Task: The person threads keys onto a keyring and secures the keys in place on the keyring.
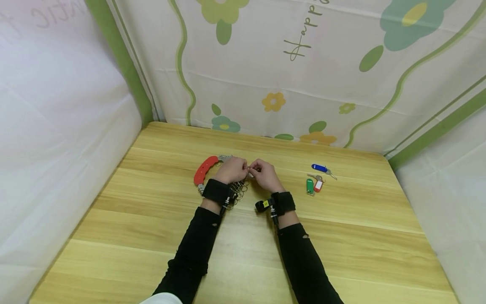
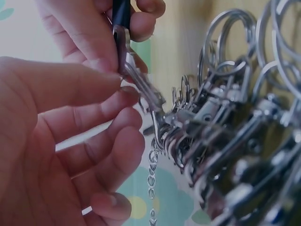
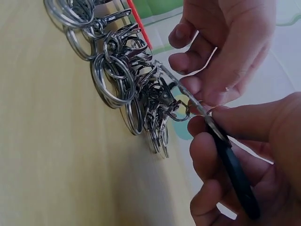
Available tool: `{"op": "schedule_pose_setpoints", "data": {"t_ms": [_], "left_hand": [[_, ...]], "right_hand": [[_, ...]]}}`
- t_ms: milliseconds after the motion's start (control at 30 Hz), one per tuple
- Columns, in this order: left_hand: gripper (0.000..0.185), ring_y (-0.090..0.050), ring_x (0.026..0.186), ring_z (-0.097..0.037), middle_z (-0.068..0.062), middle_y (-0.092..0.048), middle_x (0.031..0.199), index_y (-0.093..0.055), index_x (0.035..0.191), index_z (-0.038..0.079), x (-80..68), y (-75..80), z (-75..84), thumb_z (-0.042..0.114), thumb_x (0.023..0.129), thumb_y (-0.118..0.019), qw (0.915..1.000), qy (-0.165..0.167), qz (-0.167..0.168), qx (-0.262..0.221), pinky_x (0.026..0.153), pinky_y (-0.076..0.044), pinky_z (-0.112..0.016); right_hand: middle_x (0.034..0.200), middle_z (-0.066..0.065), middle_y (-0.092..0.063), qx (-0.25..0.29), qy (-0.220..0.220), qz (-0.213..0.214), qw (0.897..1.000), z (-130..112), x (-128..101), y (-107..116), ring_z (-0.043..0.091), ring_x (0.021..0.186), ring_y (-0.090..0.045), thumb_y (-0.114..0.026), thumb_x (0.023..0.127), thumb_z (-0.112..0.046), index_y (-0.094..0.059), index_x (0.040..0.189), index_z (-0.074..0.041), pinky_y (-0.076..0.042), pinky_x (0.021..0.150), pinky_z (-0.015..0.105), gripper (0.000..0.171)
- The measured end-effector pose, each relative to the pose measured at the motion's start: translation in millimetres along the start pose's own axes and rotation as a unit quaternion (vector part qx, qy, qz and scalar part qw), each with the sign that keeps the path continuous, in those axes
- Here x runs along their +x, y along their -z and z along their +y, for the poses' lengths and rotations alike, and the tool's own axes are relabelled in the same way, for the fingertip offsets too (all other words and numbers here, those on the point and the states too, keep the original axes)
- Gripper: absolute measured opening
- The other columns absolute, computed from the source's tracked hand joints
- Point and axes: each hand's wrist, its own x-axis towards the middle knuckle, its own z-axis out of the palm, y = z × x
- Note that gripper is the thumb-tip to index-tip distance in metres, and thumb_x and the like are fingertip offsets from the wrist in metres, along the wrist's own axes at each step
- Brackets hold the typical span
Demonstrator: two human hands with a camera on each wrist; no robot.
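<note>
In the head view my left hand (image 1: 232,169) and right hand (image 1: 266,175) meet over the table, fingertips together. My right hand grips a black-headed key (image 3: 237,181) by its head. The left thumb and forefinger pinch at the metal part of that key, by a small ring; the exact contact is partly hidden by fingers. Beside my left hand lies a large key holder with a red grip (image 1: 205,169). Metal clips with split rings (image 3: 113,77) hang along it, near the key's tip. A thin chain (image 2: 151,176) dangles below the clips in the left wrist view.
Right of my hands lie a blue key tag (image 1: 319,168) with a key, a green tag (image 1: 310,185) and a red tag (image 1: 318,185) by another key. The wooden table (image 1: 360,249) ends at a flowered curtain (image 1: 235,71), with fabric at both sides.
</note>
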Motion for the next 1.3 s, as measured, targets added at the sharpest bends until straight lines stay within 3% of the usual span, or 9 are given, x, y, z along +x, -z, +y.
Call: {"op": "schedule_pose_setpoints", "data": {"t_ms": [233,500,767,1033,1300], "left_hand": [[0.020,-0.046,0.056,-0.016,-0.002,-0.052,0.066,-0.059,0.077,0.012,0.5,0.4,0.1,0.017,0.096,-0.054,0.9999,-0.012,0.001,0.001,0.058,-0.036,-0.027],[0.027,-0.037,0.049,-0.014,-0.001,-0.040,0.058,-0.052,0.072,0.010,0.5,1.0,1.8,0.018,0.098,-0.048,0.9998,-0.016,0.001,0.010,0.054,-0.032,-0.026],[0.027,-0.034,0.049,-0.014,-0.001,-0.037,0.058,-0.050,0.070,0.010,0.2,0.1,1.7,0.015,0.097,-0.049,0.9999,-0.008,0.000,0.008,0.055,-0.031,-0.026],[0.011,-0.049,0.061,-0.016,-0.001,-0.056,0.073,-0.062,0.084,0.013,-0.4,-0.3,1.2,0.015,0.093,-0.056,0.9998,-0.013,0.007,0.011,0.061,-0.039,-0.028],[0.016,-0.051,0.062,-0.017,-0.002,-0.057,0.074,-0.061,0.085,0.011,-1.3,1.1,2.6,0.017,0.097,-0.053,0.9996,-0.023,0.003,0.016,0.064,-0.042,-0.030]], "right_hand": [[0.083,0.008,-0.065,-0.006,-0.015,0.023,1.000,0.9,0.2,-0.2,0.019,0.068,-0.053,-0.058,0.095,-0.015,-0.061,0.093,-0.008,-0.041,0.058,0.029,0.008],[0.084,0.006,-0.065,-0.015,-0.001,0.029,0.999,3.3,1.2,-0.7,0.018,0.072,-0.057,-0.059,0.094,-0.012,-0.063,0.094,-0.008,-0.044,0.062,0.030,0.006],[0.086,0.004,-0.065,-0.018,0.021,0.021,0.999,2.1,0.3,-0.7,0.018,0.077,-0.059,-0.059,0.094,-0.011,-0.063,0.092,-0.009,-0.046,0.065,0.032,0.005],[0.084,0.006,-0.064,-0.005,-0.004,0.025,1.000,2.1,0.0,-1.0,0.019,0.071,-0.054,-0.057,0.096,-0.015,-0.061,0.092,-0.009,-0.042,0.060,0.031,0.009],[0.082,0.007,-0.063,-0.003,-0.023,0.033,0.999,2.3,0.3,-0.4,0.020,0.070,-0.054,-0.057,0.095,-0.015,-0.063,0.093,-0.007,-0.042,0.059,0.030,0.010]]}}
